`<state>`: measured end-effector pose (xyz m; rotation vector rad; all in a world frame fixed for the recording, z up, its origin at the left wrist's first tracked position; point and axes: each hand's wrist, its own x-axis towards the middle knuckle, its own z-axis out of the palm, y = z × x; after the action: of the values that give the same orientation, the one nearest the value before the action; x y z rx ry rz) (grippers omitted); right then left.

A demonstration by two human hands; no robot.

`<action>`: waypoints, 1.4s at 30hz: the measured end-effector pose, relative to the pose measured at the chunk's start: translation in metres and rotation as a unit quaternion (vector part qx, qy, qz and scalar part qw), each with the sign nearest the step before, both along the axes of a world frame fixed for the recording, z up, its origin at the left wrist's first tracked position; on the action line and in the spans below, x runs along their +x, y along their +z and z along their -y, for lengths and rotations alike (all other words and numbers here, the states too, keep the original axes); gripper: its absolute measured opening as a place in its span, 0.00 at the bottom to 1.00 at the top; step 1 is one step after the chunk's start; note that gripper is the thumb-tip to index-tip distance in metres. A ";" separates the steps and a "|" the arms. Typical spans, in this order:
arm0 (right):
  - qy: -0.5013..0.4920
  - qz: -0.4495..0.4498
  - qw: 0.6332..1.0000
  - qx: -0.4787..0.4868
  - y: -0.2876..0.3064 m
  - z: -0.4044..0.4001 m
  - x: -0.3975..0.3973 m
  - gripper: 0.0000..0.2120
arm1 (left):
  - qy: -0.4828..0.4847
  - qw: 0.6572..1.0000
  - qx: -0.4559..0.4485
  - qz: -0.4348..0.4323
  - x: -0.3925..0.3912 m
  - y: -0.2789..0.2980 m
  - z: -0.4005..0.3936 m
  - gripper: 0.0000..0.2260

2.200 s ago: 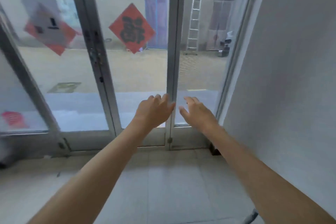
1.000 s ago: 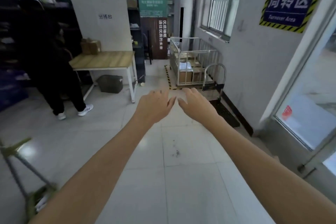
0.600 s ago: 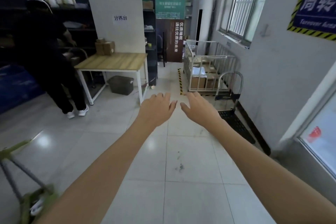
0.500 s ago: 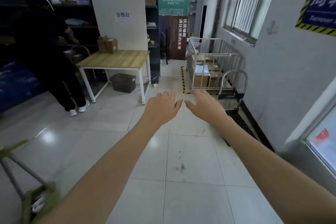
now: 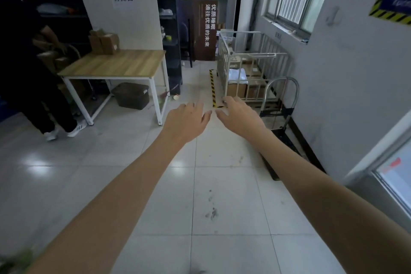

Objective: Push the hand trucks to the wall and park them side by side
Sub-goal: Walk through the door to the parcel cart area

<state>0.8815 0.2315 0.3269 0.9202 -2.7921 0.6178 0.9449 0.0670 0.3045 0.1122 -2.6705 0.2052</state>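
Tiled floor (image 5: 89, 173): bare, pale, smudged. Wall (image 5: 347, 73) on my right. Worktop (image 5: 115, 64): wooden, white legs, boxes at its back. Hand truck (image 5: 280, 104): one, black deck flat beside the wall, chrome handle upright. My left hand (image 5: 185, 121) and right hand (image 5: 239, 115): stretched forward, fingers loosely spread, holding nothing, well short of the truck.

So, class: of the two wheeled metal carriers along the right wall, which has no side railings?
The flat platform hand truck with one looped handle, nearer the hands; the railed cage cart behind it holds boxes.
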 end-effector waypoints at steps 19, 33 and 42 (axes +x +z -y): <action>-0.076 0.029 0.997 0.006 -0.022 0.071 -0.349 0.24 | -0.089 0.994 0.050 0.028 -0.369 -0.012 0.070 0.19; -0.041 0.018 0.999 0.016 -0.025 0.127 -0.645 0.18 | -0.061 0.995 0.071 0.047 -0.655 -0.017 0.128 0.19; -0.075 0.027 0.997 0.011 -0.036 0.167 -0.812 0.18 | -0.090 0.993 0.069 0.037 -0.833 -0.027 0.172 0.16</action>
<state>0.0695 0.0642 0.2907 0.7003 -2.8864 0.5992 0.1124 -0.1046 0.2772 -0.0950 -2.7486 -0.0339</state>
